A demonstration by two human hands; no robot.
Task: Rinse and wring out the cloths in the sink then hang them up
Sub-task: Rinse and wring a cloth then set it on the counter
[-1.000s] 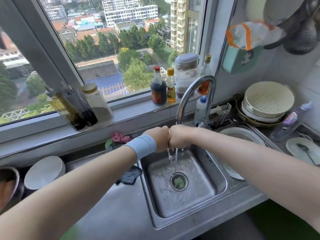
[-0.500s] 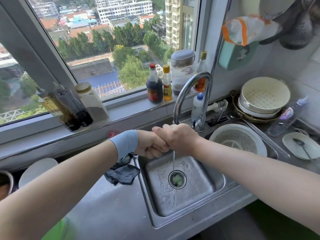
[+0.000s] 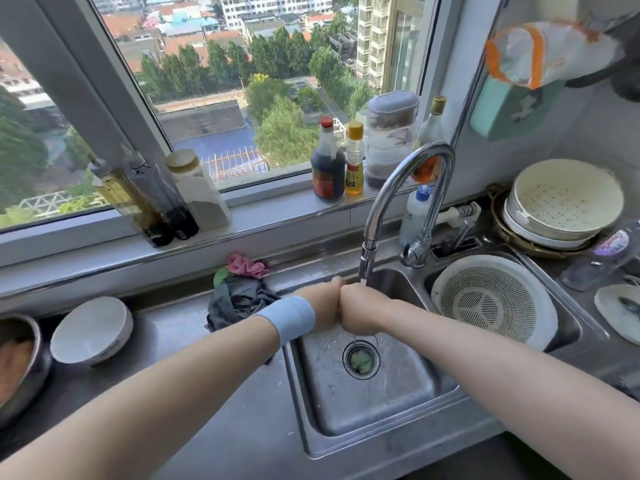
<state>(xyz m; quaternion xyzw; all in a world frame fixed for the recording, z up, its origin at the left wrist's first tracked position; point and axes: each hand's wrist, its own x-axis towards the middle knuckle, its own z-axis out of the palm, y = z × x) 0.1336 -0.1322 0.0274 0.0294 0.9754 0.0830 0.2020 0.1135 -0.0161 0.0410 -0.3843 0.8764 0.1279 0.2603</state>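
My left hand (image 3: pixel 325 306), with a pale blue wristband, and my right hand (image 3: pixel 360 313) are both curled into fists and pressed knuckle to knuckle over the steel sink (image 3: pixel 381 410), just under the faucet spout (image 3: pixel 365 261). They grip a cloth that is hidden inside the fists. A thin trickle of water falls from them toward the drain (image 3: pixel 361 360). A crumpled dark cloth (image 3: pixel 235 303) lies on the counter left of the sink, with a pink cloth (image 3: pixel 246 266) behind it by the wall.
A white colander (image 3: pixel 491 299) fills the right basin. Stacked strainer bowls (image 3: pixel 564 199) stand at the back right, and a plate with a spoon (image 3: pixel 620 310) lies beside them. Sauce bottles (image 3: pixel 327 164) line the windowsill. A white bowl (image 3: pixel 91 329) lies on the left counter.
My fists twisted against each other and have come back knuckle to knuckle. The heavier dripping from a second ago has thinned to a trickle. The view shifted slightly.
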